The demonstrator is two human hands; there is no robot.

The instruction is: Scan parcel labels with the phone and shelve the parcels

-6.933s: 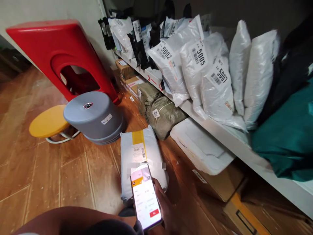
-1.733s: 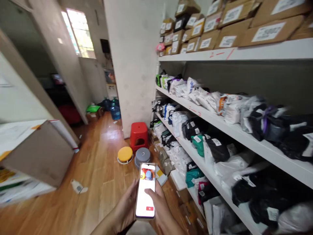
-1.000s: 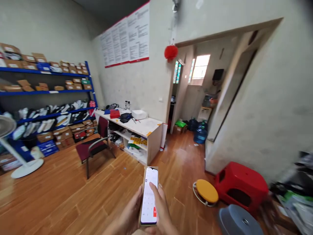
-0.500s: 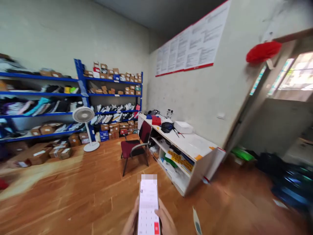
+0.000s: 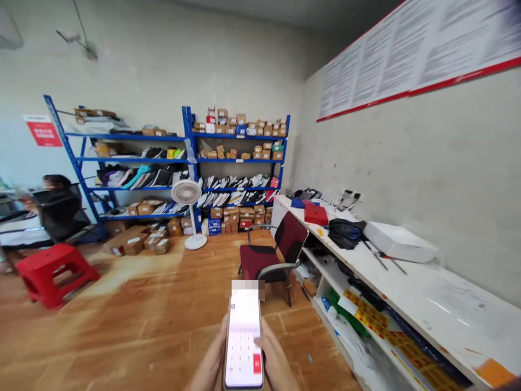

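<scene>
A smartphone point(image 5: 243, 342) is held upright at the bottom middle of the view, its lit screen showing a number keypad with a red key at the lower right. My left hand point(image 5: 214, 353) is wrapped round its left edge. Along the right edge, my right hand point(image 5: 274, 353) grips it too, with the thumb over the right side of the keypad. The fingers behind the phone are hidden. The top of the screen is blurred out.
A dark red armchair point(image 5: 268, 255) stands ahead beside a long white counter point(image 5: 411, 288). Blue shelves point(image 5: 240, 136) with parcels line the back wall, a white fan point(image 5: 187, 193) before them. At left are a red stool point(image 5: 55, 271) and a person point(image 5: 57, 184) by a black chair.
My view has turned left and come nearer the armchair and counter. The stool and seated person have entered at left; the doorway at right has left view. Both hands still hold the smartphone.
</scene>
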